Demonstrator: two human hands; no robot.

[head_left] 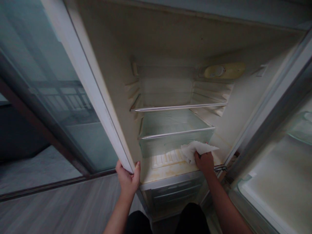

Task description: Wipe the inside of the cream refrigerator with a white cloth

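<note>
In front of me stands an open refrigerator (109,74) with stained, yellowed inner walls. My left hand (128,177) grips the front edge of its left side wall, thumb inside and fingers outside. My right hand (204,161) is closed on a crumpled white paper towel (195,149), low in the compartment at the right. The towel is over the ribbed bottom (168,158), which has yellow-brown stains near its front. Part of the towel sticks out to the right of the hand. The right fingertips are partly hidden by it.
Two glass shelves, an upper one (180,106) and a lower one (176,132), span the compartment. A yellowed lamp and dial housing (224,71) is on the right wall. The open door (280,175) stands at right, a lower compartment (175,195) below. Glass sliding panels (85,139) are at left.
</note>
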